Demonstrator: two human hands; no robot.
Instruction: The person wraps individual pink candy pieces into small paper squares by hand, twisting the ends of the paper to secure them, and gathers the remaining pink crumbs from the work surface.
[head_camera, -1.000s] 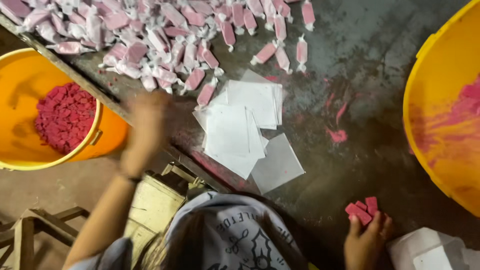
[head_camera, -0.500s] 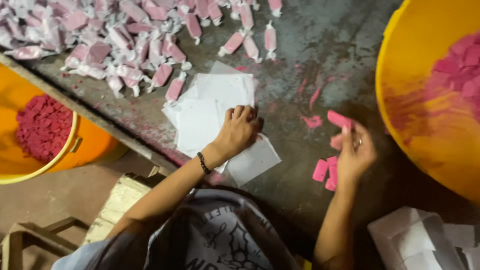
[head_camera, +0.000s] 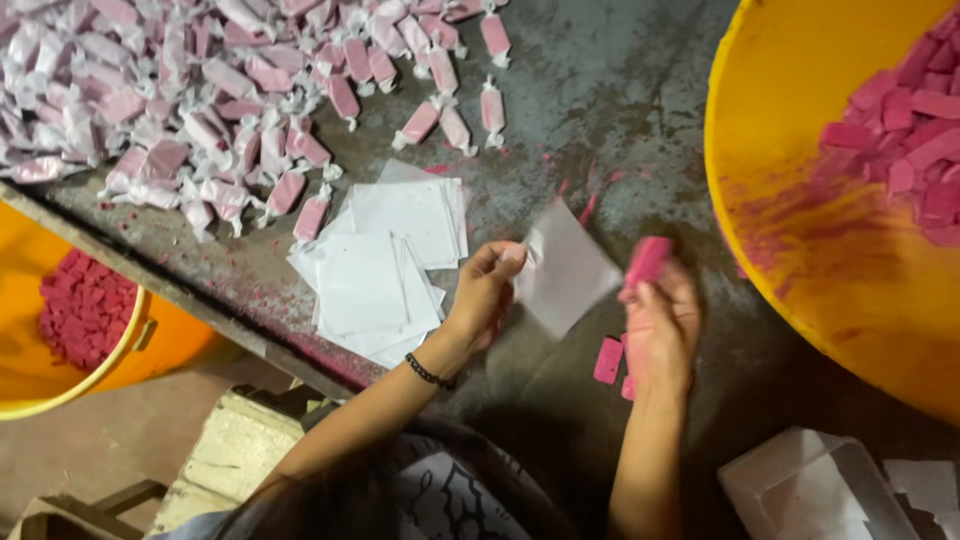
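My left hand (head_camera: 488, 292) pinches the corner of a clear square wrapper sheet (head_camera: 567, 270), lifted off the dark table. My right hand (head_camera: 659, 328) holds a pink candy block (head_camera: 648, 261) at its fingertips, right beside the sheet's edge; more pink blocks (head_camera: 608, 359) sit low in that palm. A loose stack of white wrapper sheets (head_camera: 385, 262) lies just left of my left hand. Behind it spreads a heap of wrapped pink candies (head_camera: 190, 110).
A big yellow tub (head_camera: 800, 230) with unwrapped pink blocks (head_camera: 915, 130) fills the right side. An orange bucket (head_camera: 150, 350) of pink blocks (head_camera: 85, 310) stands below the table's left edge. A wooden stool (head_camera: 230, 450) sits by my knees. More clear sheets (head_camera: 815, 490) lie lower right.
My left hand has lifted one sheet off the stack and carried it right. My right hand has come in to meet it with a pink block raised.
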